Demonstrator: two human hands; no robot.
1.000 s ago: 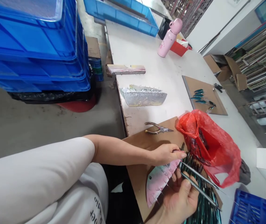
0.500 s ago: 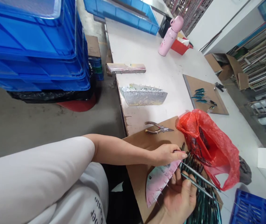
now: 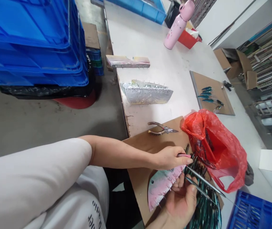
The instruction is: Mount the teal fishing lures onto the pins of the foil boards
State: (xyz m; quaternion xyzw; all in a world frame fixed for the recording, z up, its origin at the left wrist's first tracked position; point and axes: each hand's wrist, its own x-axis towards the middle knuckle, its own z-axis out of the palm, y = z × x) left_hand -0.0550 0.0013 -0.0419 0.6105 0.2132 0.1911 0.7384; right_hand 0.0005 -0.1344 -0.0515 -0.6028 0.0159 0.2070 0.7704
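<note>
My left hand [image 3: 167, 158] is closed on the upper end of a pink and pale green, curved board [image 3: 161, 187]. Small wire hooks stick out along the board's edge. My right hand [image 3: 180, 198] is palm up below it, fingers curled beside the hooked edge. The thumb lies against a slender, tapered metallic rod [image 3: 201, 190]. A second, similar rod [image 3: 206, 181] runs almost parallel above it, its near end close to my left fingertips. Under the hands is a pile of glossy dark teal, slender pieces [image 3: 205, 211], partly hidden.
Pliers [image 3: 162, 128] lie on brown cardboard [image 3: 139, 178]. A red plastic bag [image 3: 222, 143] stands beside the pile, with a blue crate [image 3: 257, 211] at lower right. Two hooked pieces, one silver [image 3: 149, 95], one pinkish [image 3: 128, 62], a pink bottle [image 3: 177, 28] and stacked blue bins [image 3: 38, 57] are around.
The camera view has shifted slightly. My right hand has moved a little to the left with its fingers still curled. My left hand keeps its hold on the pink board.
</note>
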